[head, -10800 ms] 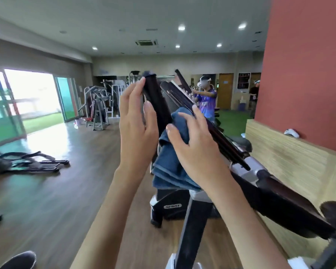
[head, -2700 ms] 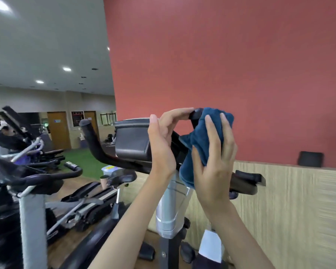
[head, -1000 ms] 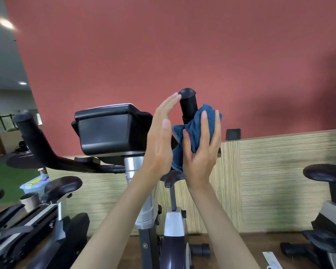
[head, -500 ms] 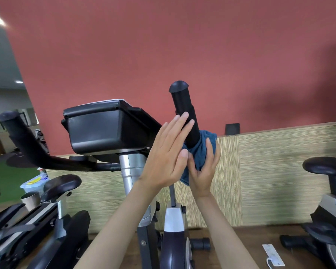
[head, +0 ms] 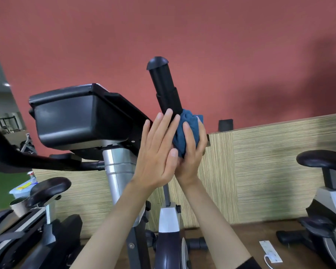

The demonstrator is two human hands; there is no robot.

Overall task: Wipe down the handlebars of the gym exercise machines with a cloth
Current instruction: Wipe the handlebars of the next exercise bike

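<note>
A black handlebar grip [head: 164,85] of an exercise bike rises upright in the middle of the view. A dark blue cloth [head: 185,131] is bunched around the grip's lower part. My right hand [head: 191,152] is shut on the cloth and presses it against the bar. My left hand [head: 156,154] lies flat with its fingers straight and together, resting against the bar and the cloth from the left. The bike's other handlebar [head: 17,154] curves off to the left below the black console [head: 80,115].
A silver post [head: 117,171] holds the console. Another bike with a black seat [head: 324,160] stands at the right, and a further seat [head: 47,188] at the lower left. A striped low wall [head: 260,171] and a red wall [head: 221,45] lie behind.
The cloth and my right hand have slid down the grip, baring more of its top. My left hand has moved down along with them.
</note>
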